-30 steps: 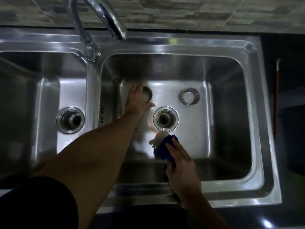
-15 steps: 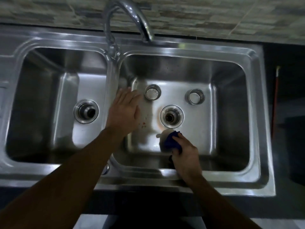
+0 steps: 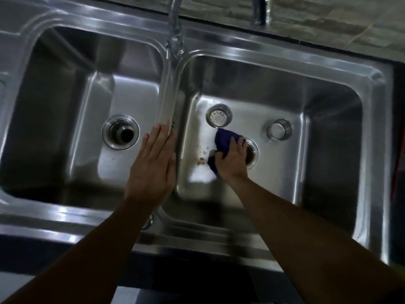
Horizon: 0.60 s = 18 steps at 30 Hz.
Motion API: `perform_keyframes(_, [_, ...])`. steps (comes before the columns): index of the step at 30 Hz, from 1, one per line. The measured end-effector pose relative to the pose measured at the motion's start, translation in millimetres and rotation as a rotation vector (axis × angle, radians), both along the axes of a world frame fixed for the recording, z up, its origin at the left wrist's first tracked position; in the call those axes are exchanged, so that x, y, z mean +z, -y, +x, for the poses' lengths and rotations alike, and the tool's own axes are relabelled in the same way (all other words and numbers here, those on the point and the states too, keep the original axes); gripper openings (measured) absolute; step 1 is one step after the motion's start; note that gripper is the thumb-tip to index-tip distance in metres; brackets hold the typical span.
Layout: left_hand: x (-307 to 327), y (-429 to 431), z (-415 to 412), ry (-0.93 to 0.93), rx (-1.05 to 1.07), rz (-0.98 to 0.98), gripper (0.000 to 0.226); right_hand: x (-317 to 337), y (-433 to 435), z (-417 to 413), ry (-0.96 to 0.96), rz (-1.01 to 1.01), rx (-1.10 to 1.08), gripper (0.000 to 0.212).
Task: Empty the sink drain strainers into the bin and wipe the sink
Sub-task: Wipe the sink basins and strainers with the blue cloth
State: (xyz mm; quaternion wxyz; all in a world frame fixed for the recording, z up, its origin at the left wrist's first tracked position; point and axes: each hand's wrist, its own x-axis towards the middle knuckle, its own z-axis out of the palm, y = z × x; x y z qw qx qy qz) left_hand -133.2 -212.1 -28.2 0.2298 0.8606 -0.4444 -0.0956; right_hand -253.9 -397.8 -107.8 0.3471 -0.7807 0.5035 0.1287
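Note:
A steel double sink [image 3: 328, 69] fills the view. In the right basin my right hand [image 3: 232, 159] presses a dark blue cloth [image 3: 225, 139] on the floor, half covering the open drain [image 3: 252, 154]. Two strainers lie loose on that floor: a perforated one [image 3: 218, 116] just above the cloth and a second one [image 3: 279, 129] to the right. Reddish specks [image 3: 201, 159] sit left of the cloth. My left hand [image 3: 155, 163] rests flat with fingers straight on the divider [image 3: 168, 102] between basins. The left basin's drain [image 3: 121, 132] is open.
The tap [image 3: 175, 29] rises from the back of the divider, with a second metal fitting [image 3: 260, 12] further right against the tiled wall [image 3: 317, 20]. A dark counter edge [image 3: 398, 150] borders the sink on the right.
My right hand has pushed the blue cloth forward, from the near side of the right drain up over its left edge. My left hand has drawn back from the strainer onto the divider.

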Motion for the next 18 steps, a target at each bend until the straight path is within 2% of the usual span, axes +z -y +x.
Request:
perform_keyframes(3, [3, 2, 0, 0.006, 0.023, -0.005, 0.053, -27, -19, -4, 0.002, -0.207, 0.170, 0.077])
perform_keyframes(6, [3, 2, 0, 0.018, 0.016, -0.013, 0.051, -43, -34, -6, 0.036, -0.301, 0.223, 0.077])
perform_keyframes(8, [2, 1, 0, 0.023, 0.004, -0.009, 0.051, -49, -39, -1, 0.004, -0.302, 0.307, 0.075])
perform_keyframes(15, [-5, 1, 2, 0.043, -0.010, 0.031, 0.051, -62, -66, 37, 0.202, -0.150, 0.718, 0.071])
perform_keyframes(16, [-6, 1, 3, 0.042, -0.012, 0.025, 0.051, -63, -59, 29, 0.243, -0.135, 0.812, 0.071])
perform_keyframes(18, [-5, 1, 2, 0.044, -0.010, 0.015, 0.051, -63, -36, 2, 0.339, -0.124, 1.153, 0.069])
